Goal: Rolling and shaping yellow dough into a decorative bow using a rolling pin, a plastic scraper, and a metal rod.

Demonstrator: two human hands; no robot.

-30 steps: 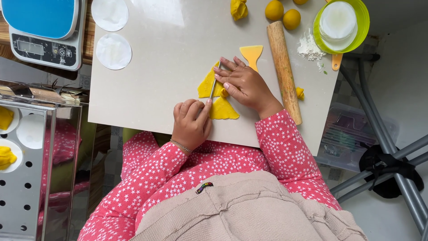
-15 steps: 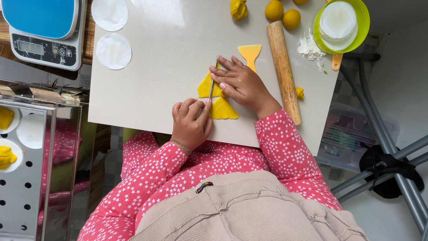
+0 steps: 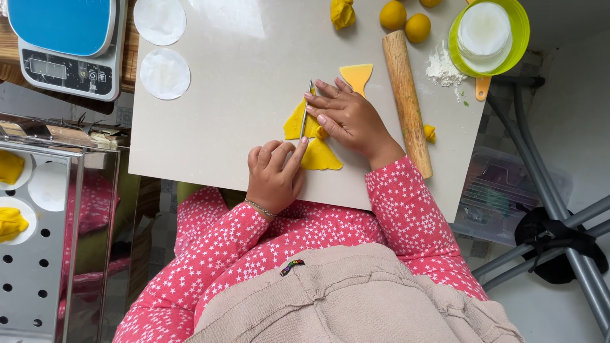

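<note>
Hands meet mid-board: our right hand (image 3: pixel 348 119) flattens the yellow dough (image 3: pixel 312 141) while our left hand (image 3: pixel 274 171) pinches a thin blade (image 3: pixel 306 109), mid-cut, and finishing likely needs a straight, steady pull.

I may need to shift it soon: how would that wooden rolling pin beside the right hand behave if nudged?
The rolling pin is a plain handle-less cylinder lying flat on the smooth board, so it would probably roll sideways easily. It looks like solid, stiff wood, likely fairly heavy. It lies close beside the right hand.
</note>
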